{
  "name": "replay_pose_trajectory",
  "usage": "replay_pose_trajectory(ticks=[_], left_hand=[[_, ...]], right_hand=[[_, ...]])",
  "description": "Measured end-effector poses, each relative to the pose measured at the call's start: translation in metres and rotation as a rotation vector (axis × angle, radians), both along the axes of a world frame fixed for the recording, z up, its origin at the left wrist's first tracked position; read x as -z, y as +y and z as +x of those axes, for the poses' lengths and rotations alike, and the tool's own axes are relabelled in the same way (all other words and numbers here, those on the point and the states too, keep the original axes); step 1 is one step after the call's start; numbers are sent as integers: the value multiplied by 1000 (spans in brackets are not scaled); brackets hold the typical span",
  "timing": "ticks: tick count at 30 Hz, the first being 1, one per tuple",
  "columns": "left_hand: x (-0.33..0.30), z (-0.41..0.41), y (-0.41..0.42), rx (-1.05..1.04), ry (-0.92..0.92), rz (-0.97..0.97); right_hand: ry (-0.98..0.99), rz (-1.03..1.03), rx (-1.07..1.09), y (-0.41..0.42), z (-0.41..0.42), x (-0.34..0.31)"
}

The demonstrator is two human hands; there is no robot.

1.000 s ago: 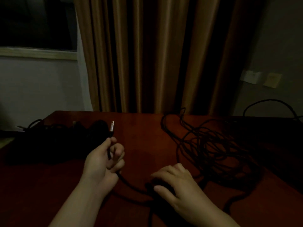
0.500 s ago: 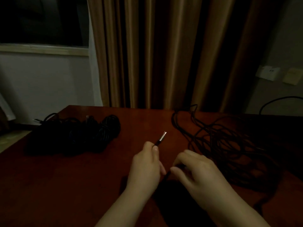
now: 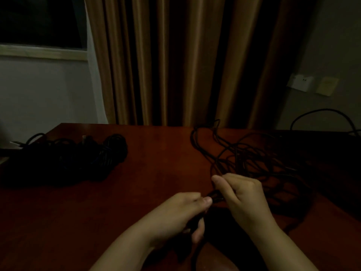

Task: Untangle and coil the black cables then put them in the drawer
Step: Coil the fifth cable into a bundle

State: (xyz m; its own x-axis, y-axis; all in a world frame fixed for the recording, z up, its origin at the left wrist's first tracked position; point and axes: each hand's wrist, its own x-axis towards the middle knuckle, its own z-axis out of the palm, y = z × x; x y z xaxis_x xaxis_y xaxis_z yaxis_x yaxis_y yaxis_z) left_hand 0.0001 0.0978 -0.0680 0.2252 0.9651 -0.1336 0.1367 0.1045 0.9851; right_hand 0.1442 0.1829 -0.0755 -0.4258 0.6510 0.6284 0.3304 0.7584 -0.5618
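Observation:
A loose tangle of thin black cable (image 3: pixel 252 161) sprawls over the right half of the dark red table (image 3: pixel 156 163). My left hand (image 3: pixel 179 216) grips a strand of this cable low in the middle, its fingers curled round it. Just to the right and a little higher, my right hand (image 3: pixel 242 194) pinches the same cable between thumb and fingers. A short black stretch (image 3: pixel 214 197) runs between the two hands. A heap of coiled black cables (image 3: pixel 78 155) lies at the table's left end. No drawer is visible.
Brown curtains (image 3: pixel 175 59) hang behind the table. A window (image 3: pixel 39 22) is at upper left. Wall sockets (image 3: pixel 300 83) sit at the right, with another black cable (image 3: pixel 322 112) arching above a dark surface there. The room is dim.
My left hand dropped lower and the metal plug tip it held up is no longer visible. My right hand rose from the table and took hold of the cable beside the left hand.

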Motion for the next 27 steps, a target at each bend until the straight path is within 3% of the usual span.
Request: replay_pose_trajectory(ticks=[6,9,11,13,15,18,22,27], left_hand=[[-4,-9,-2,110,130,-106],[-7,-1,-4,33,120,-54],[-6,8,-1,-131,-3,81],[-6,12,2,-345,-254,162],[-8,9,5,-482,-432,218],[-5,6,7,-600,-481,267],[8,15,10,-592,-409,227],[10,21,8,-445,-696,108]], right_hand=[[-182,-162,-41,-8,-5,0],[26,-359,-40,-15,-6,-9],[232,-548,-47,-17,-3,-17],[299,-642,-85,-19,1,-17],[220,-596,-142,-22,-1,-13],[87,-485,-151,-23,-10,0],[94,-483,-181,-26,-19,0],[43,-649,-264,-24,-19,1]])
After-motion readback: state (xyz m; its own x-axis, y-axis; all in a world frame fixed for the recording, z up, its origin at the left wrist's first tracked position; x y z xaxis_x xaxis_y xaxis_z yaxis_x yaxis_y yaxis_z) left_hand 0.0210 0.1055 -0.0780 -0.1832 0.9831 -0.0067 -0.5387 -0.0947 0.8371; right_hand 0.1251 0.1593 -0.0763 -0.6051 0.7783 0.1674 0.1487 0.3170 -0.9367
